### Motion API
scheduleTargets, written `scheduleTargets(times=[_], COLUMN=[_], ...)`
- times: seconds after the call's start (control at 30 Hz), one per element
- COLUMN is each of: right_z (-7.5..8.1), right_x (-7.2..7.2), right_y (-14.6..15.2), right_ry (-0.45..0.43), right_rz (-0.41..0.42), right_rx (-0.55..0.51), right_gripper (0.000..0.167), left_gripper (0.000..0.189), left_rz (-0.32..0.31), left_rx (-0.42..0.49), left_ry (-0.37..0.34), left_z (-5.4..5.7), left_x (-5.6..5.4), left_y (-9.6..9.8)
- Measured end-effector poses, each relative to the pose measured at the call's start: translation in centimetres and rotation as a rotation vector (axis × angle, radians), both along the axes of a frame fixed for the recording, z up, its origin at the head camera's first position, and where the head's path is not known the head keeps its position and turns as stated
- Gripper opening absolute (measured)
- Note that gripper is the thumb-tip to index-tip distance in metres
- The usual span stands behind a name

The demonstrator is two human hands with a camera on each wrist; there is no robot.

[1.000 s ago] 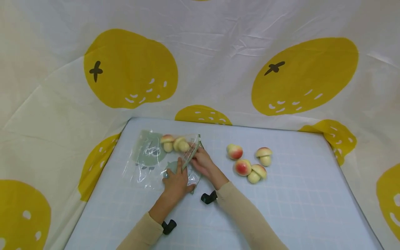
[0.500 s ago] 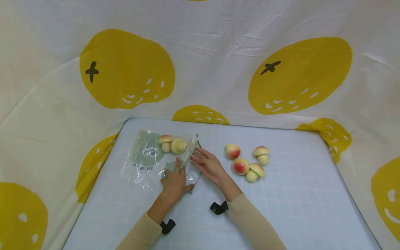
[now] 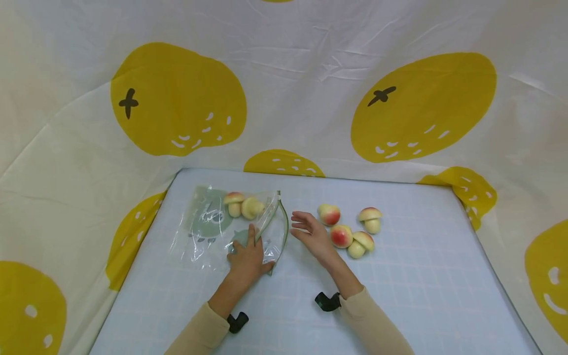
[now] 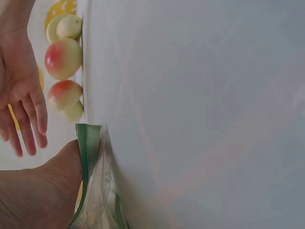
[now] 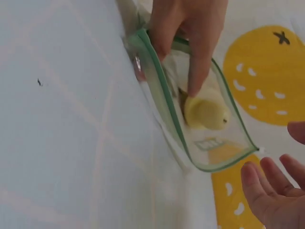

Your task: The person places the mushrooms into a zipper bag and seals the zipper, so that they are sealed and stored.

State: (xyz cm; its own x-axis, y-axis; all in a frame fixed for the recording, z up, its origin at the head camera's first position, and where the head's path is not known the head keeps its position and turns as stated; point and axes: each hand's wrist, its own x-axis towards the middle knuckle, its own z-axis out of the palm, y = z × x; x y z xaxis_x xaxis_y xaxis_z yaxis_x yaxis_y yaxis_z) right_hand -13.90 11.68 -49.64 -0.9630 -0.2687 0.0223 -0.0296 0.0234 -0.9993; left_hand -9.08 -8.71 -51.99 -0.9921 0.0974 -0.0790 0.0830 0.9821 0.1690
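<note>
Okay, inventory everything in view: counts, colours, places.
Table in checked cloth: one, pale blue, centre
White fabric backdrop: one, yellow fruit print, behind table
Clear plastic bag: one, green-edged, left of centre
Bagged mushroom-shaped pieces: two, cream, one red-topped, inside
Loose mushroom-shaped pieces: four, cream and red, right of bag
Angular devices: two, black, one per wrist
Sleeves: two, beige, forearms
Left hand: one, bare, touching bag
Right hand: one, bare, between bag and loose pieces

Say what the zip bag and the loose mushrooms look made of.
Zip bag: clear, glossy, flexible plastic film, judging by wrinkles and sharp glints.
Loose mushrooms: smooth, satin-finished, possibly foam or hard plastic; the even surface and blended red blush suggest artificial pieces, exact material unclear.
</note>
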Motion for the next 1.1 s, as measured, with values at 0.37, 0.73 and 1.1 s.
scheduleTargets(times=[0.37, 0.73, 1.1], right_z=[4.8, 6.7, 6.5], right_x=[2.2, 2.8, 1.6], right_y=[2.8, 6.6, 11.4], right_ry=[0.282, 0.333, 0.366], right_rz=[-0.063, -0.171, -0.277], right_rx=[0.162, 0.237, 0.253], right_gripper=[0.043, 0.044, 0.046], left_gripper=[0.102, 0.103, 0.102], left_rz=[-0.013, -0.017, -0.014], left_rx=[-0.01, 0.013, 0.007], left_ry=[0.022, -0.005, -0.001], left_z=[-0.1, 0.1, 0.4], left_x=[0.0, 0.2, 0.2], left_y=[0.0, 0.0, 0.1])
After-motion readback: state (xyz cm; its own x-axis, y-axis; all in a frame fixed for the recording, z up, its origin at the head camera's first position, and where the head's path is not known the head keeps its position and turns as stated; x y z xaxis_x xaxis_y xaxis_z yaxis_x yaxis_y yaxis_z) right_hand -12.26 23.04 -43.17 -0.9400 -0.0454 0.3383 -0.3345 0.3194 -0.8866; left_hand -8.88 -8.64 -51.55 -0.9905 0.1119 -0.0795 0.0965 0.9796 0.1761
